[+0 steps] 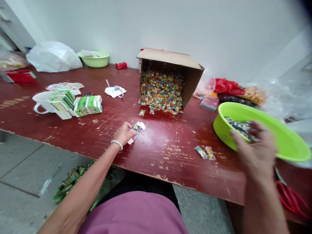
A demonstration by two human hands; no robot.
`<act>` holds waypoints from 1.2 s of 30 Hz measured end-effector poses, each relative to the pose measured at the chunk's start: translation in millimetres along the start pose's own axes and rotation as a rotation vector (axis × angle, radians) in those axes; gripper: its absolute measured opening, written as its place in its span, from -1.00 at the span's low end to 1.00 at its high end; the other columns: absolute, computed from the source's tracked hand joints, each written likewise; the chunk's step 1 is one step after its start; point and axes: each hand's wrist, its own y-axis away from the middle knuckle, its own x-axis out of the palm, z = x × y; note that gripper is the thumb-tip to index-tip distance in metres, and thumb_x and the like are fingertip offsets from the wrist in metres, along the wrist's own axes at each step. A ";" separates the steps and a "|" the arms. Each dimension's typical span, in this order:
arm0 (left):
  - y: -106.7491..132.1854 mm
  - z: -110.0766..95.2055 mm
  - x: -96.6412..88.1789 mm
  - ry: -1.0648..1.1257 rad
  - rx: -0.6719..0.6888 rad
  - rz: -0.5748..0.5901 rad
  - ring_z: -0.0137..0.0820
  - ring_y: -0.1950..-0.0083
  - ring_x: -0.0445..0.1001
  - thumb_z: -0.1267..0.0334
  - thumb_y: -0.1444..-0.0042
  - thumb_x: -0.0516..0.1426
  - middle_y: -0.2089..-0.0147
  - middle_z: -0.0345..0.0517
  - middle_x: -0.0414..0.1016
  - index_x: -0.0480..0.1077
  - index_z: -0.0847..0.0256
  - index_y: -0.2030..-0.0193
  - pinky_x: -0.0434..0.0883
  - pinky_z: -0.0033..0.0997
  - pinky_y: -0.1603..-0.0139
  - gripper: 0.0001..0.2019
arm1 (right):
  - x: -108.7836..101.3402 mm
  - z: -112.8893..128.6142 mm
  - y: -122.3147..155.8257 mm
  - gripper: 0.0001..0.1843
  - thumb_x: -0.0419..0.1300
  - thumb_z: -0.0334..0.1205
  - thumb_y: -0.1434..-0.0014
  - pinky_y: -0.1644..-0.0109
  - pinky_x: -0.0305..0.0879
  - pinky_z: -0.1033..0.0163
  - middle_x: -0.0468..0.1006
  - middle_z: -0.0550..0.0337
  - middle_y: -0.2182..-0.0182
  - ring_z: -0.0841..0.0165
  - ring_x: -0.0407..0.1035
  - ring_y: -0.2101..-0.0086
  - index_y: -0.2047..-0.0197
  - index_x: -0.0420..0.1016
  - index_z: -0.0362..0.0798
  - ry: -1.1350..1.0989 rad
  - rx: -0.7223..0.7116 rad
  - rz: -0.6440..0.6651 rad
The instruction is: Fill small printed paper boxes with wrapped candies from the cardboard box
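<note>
My left hand [123, 132] is closed on a small printed carton [136, 131] with its white end flaps open, resting at a slant on the table. My right hand [255, 146] is over the near rim of a bright green basin [225, 135], smeared by motion. Its thumb and fingers look apart, but I cannot make out whether anything is between them. Small dark wrapped packets [237, 125] lie in the basin beside those fingers. Two wrapped candies, a blue-green one [201, 152] and an orange one [210, 153], lie on the table between my hands.
A cardboard box [192, 81] on its side spills many wrapped candies [163, 91]. Green cartons [88, 106] stand beside a white mug [42, 102] at left. Red-handled scissors [291, 198] lie at right. A pale green bowl [97, 61] and white bag [53, 57] stand behind.
</note>
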 end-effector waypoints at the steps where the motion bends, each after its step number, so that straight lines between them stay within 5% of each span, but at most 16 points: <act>1: 11.7 -1.5 3.0 0.075 0.018 0.033 -0.19 0.19 0.52 0.14 -0.04 0.21 0.24 -0.06 0.49 0.21 0.21 0.12 0.43 -0.24 0.18 -0.65 | 18.5 20.2 23.0 -0.21 0.18 0.25 0.02 -0.04 0.31 0.30 0.32 0.11 -0.05 0.58 0.30 0.08 -0.25 0.19 0.19 -0.117 0.107 0.145; 4: 58.2 -5.4 10.7 0.504 0.049 0.220 -0.40 0.39 0.47 0.13 0.00 0.26 0.33 -0.22 0.44 0.12 0.19 0.21 0.40 -0.46 0.40 -0.61 | 73.5 85.6 90.5 -0.15 0.21 0.19 0.02 0.06 0.32 0.59 0.33 0.11 -0.07 0.74 0.32 0.12 -0.28 0.16 0.03 -0.470 0.242 0.571; 7: 103.6 -5.7 8.5 0.915 0.053 0.526 -0.43 0.33 0.45 0.18 0.08 0.35 0.26 -0.15 0.45 0.22 0.25 0.19 0.43 -0.46 0.32 -0.57 | 101.8 128.0 128.8 -0.29 0.11 0.16 -0.07 0.18 0.28 0.73 0.41 0.10 0.03 0.82 0.32 0.23 -0.18 0.28 -0.12 -0.713 0.406 0.836; 11: 136.6 1.2 2.7 1.138 -0.015 1.002 -0.30 0.08 0.49 0.19 -0.01 0.32 0.01 0.04 0.47 0.34 0.25 -0.10 0.44 -0.34 0.06 -0.48 | 95.7 144.9 133.3 -0.44 0.12 0.07 -0.07 0.31 0.25 0.74 0.46 0.17 0.17 0.86 0.27 0.38 0.00 0.39 -0.19 -0.875 0.560 0.954; 14: 146.8 3.4 8.5 1.305 0.019 1.198 -0.25 0.10 0.52 0.14 -0.01 0.32 0.04 0.12 0.51 0.43 0.28 -0.07 0.45 -0.33 0.08 -0.51 | 82.9 151.6 130.4 -0.42 0.15 0.06 -0.04 0.34 0.25 0.75 0.46 0.18 0.18 0.87 0.26 0.41 -0.01 0.37 -0.18 -0.964 0.578 0.962; 18: 156.4 -2.0 15.7 1.413 0.123 1.224 -0.16 0.01 0.50 0.11 -0.03 0.30 0.01 0.12 0.50 0.46 0.22 -0.09 0.39 -0.16 -0.09 -0.52 | 76.5 159.1 133.9 -0.45 0.13 0.09 -0.06 0.31 0.24 0.78 0.45 0.20 0.23 0.89 0.25 0.39 0.04 0.37 -0.20 -0.961 0.557 0.793; 21: 156.8 -3.8 12.8 1.321 0.150 1.203 -0.15 0.14 0.54 0.05 -0.05 0.28 0.17 0.13 0.51 0.52 0.32 0.10 0.41 -0.22 0.03 -0.61 | 77.0 160.9 136.0 -0.43 0.14 0.10 -0.06 0.32 0.23 0.78 0.43 0.20 0.27 0.89 0.24 0.40 0.04 0.34 -0.21 -0.966 0.549 0.722; 28: 152.7 1.4 4.9 1.309 0.124 1.295 -0.23 0.30 0.54 0.04 0.07 0.34 0.26 0.03 0.49 0.39 0.26 0.00 0.43 -0.28 0.21 -0.48 | 77.7 162.7 139.1 -0.34 0.22 0.10 0.01 0.35 0.25 0.73 0.41 0.24 0.28 0.86 0.27 0.42 -0.03 0.22 -0.16 -1.064 0.621 0.838; 36: 155.0 -0.8 7.0 1.297 0.036 1.108 -0.30 0.47 0.53 0.18 0.21 0.42 0.41 -0.02 0.51 0.40 0.32 0.19 0.44 -0.40 0.43 -0.54 | 75.5 161.3 139.2 -0.31 0.20 0.11 -0.01 0.23 0.32 0.76 0.45 0.14 0.17 0.84 0.34 0.32 -0.07 0.20 -0.18 -1.022 0.608 0.877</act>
